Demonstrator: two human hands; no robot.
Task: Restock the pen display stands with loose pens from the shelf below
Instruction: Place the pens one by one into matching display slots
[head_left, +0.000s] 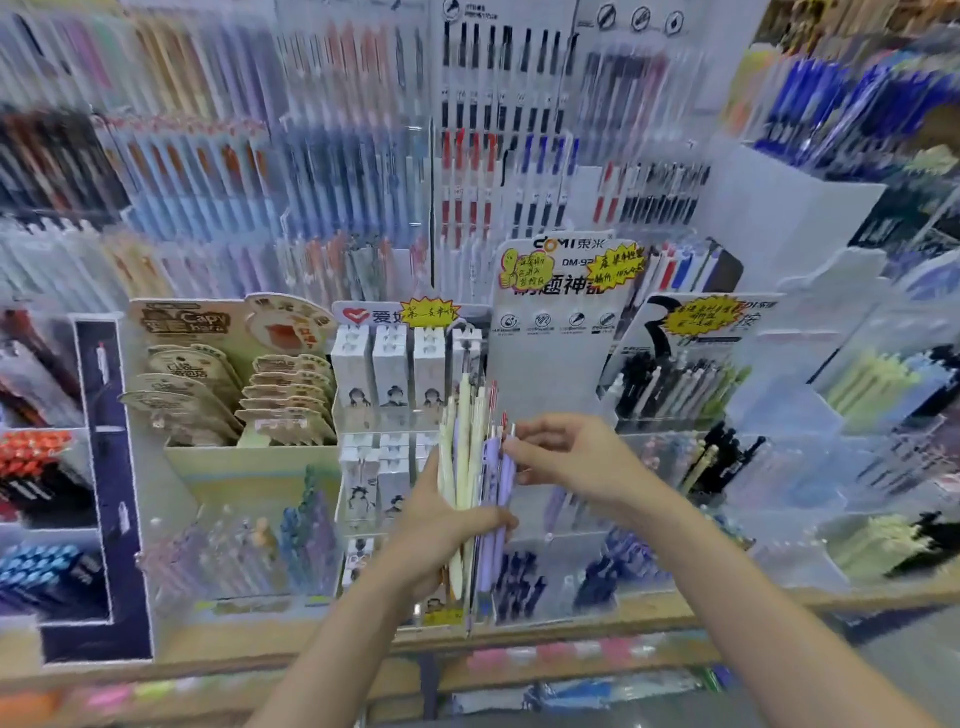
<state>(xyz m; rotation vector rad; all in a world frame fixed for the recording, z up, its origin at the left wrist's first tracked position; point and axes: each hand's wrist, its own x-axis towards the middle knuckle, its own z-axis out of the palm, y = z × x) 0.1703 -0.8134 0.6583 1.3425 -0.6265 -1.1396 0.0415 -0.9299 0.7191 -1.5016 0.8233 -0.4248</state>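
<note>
My left hand (441, 525) grips a bundle of pens (470, 467), held upright in front of the display stands; the pens are cream, white and lilac. My right hand (566, 457) pinches the top of one lilac pen (501, 467) at the bundle's right side. Behind the hands stands a tiered clear pen display stand (550, 525) with dark blue pens in its lowest row and a white header card (566, 291). A white stand with boxed pens (389, 374) is just left of the bundle.
A Capybara card stand (234, 395) sits at the left, and more tiered pen stands (779, 415) fill the right. Hanging pen packs cover the wall (363, 130) behind. The wooden shelf edge (311, 654) runs below, with pink and blue items on the lower shelf (550, 654).
</note>
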